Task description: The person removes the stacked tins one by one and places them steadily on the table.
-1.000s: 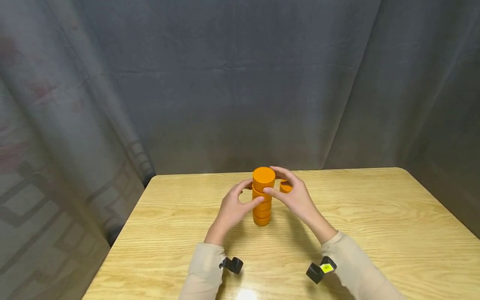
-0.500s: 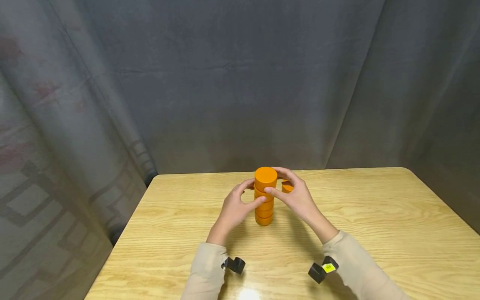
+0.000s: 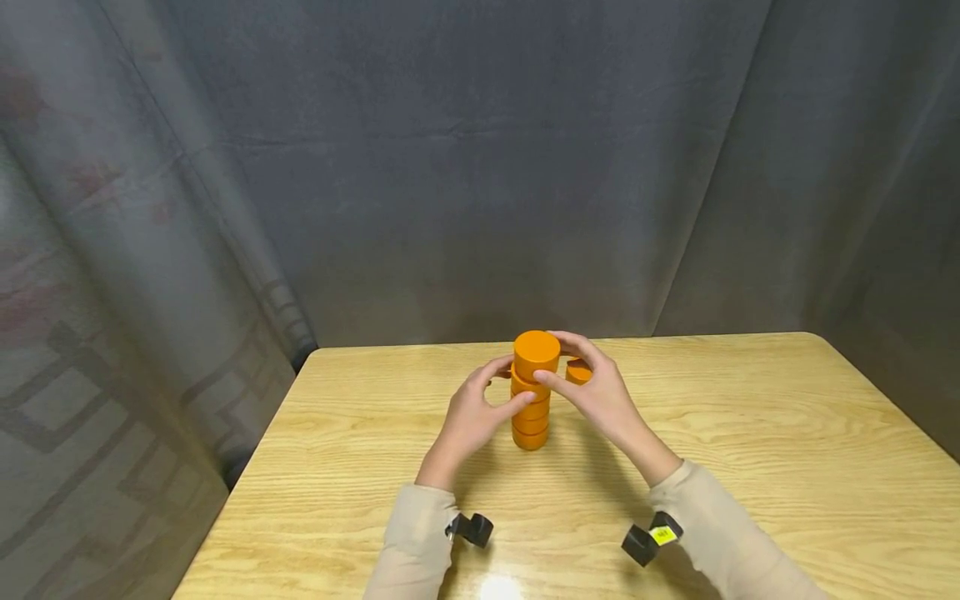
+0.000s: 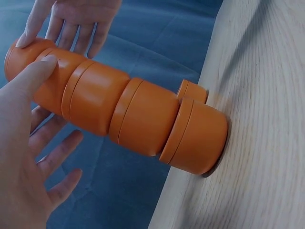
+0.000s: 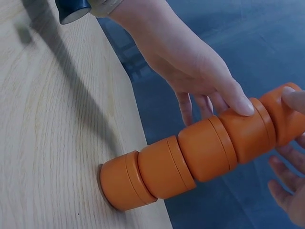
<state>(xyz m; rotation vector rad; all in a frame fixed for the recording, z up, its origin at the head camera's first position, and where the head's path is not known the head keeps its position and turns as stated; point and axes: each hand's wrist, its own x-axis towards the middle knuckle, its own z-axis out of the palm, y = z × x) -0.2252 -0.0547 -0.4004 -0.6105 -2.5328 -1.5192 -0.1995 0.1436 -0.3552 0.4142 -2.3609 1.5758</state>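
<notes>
Several orange lidded jars stand stacked in an upright column on the table. My right hand (image 3: pixel 592 387) grips the top jar (image 3: pixel 536 357), thumb on the near side and fingers reaching behind. Just below, my left hand (image 3: pixel 472 414) holds the second jar from the top (image 5: pixel 248 133), with its thumb pressed against the side. In the left wrist view the two top jars sit end to end, touching or nearly so. The bottom jar (image 4: pixel 198 138) rests on the wood. Behind the stack to the right is another orange jar (image 3: pixel 578 372), partly hidden by my right hand.
A light wood table (image 3: pixel 750 450) spreads around the stack, its far edge a short way behind the jars. Grey curtains (image 3: pixel 465 167) hang beyond it and on both sides. Black wrist cameras sit on both sleeves.
In the head view, hands and stack have drifted slightly right together, as has the background. Both hands keep the same hold on the upper jars.
</notes>
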